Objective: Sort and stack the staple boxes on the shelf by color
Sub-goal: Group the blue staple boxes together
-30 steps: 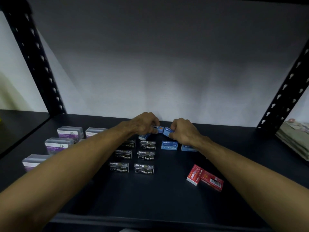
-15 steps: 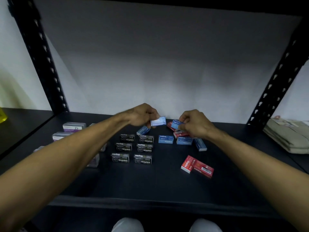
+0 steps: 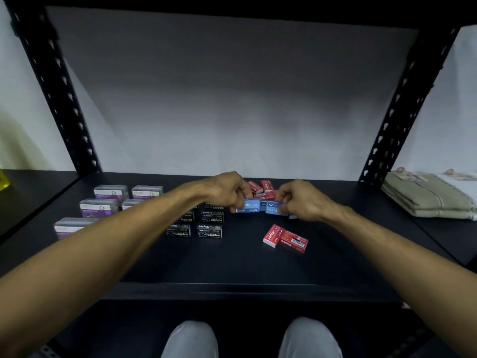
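Note:
My left hand point(image 3: 225, 191) pinches a light blue staple box point(image 3: 248, 205) just above the dark shelf point(image 3: 245, 270). Right beside it, my right hand point(image 3: 302, 200) grips another blue staple box point(image 3: 273, 208). More blue boxes lie under and behind these two, mostly hidden. Several black staple boxes point(image 3: 209, 231) sit in rows to the left of the blue ones, partly covered by my left forearm. Two red staple boxes point(image 3: 285, 239) lie loose nearer to me, and a few more red boxes point(image 3: 262, 189) are piled behind my hands.
Several purple-and-clear boxes point(image 3: 99, 206) stand at the shelf's left. Black perforated uprights point(image 3: 59, 91) frame both sides. Folded cloth point(image 3: 428, 197) lies on the neighbouring shelf at right. A yellow object point(image 3: 4, 180) shows at the far left edge. My knees show below the shelf's front edge.
Both hands have lowered their blue boxes toward the shelf, and the left box has come closer to the right one. The camera has tilted down slightly.

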### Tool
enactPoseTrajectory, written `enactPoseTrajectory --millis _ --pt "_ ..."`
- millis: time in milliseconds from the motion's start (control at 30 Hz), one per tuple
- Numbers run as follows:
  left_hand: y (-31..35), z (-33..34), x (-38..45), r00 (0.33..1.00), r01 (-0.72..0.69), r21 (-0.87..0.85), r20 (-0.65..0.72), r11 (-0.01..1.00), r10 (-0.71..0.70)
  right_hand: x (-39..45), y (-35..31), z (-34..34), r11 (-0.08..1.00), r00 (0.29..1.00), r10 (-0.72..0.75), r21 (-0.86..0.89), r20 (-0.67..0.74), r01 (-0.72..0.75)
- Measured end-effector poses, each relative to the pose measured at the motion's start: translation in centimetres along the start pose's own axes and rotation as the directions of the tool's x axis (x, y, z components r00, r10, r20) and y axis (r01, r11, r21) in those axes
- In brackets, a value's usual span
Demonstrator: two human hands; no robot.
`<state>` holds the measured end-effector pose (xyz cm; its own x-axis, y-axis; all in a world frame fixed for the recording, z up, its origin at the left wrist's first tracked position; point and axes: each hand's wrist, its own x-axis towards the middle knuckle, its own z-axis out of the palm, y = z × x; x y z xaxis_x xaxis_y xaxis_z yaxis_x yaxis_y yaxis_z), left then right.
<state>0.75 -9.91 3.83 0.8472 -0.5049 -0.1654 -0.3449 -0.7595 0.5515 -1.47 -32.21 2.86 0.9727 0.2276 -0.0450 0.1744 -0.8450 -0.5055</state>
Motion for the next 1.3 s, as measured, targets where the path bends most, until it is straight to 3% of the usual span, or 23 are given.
enactPoseTrajectory --millis 200,433,667,933,1300 --pt "0.8 2.5 0.3 0.998 -0.023 0.242 -0.047 0.970 0.035 0.2 1.2 1.5 0.996 0.998 0.013 -0.092 0.061 -0.007" --pt "0.7 3.0 0.8 0.998 -0.018 0.323 -0.049 0.946 0.035 0.4 1.6 1.3 0.992 0.996 -0.004 -0.127 0.087 0.015" --pt "1.2 3.5 1.4 0.997 -0.069 0.316 -0.005 0.946 0.075 0.3 2.2 1.3 0.989 0.994 -0.015 -0.148 0.104 0.030" --pt "0.8 2.9 1.1 0.984 -0.075 0.150 -0.149 0.986 0.098 0.0 2.2 1.2 0.988 0.995 -0.020 -0.149 0.097 0.034" --pt "-0.1 3.0 0.5 0.988 -0.055 0.162 -0.137 0.985 0.077 0.3 1.9 1.6 0.991 0.994 -0.013 -0.135 0.110 0.028"
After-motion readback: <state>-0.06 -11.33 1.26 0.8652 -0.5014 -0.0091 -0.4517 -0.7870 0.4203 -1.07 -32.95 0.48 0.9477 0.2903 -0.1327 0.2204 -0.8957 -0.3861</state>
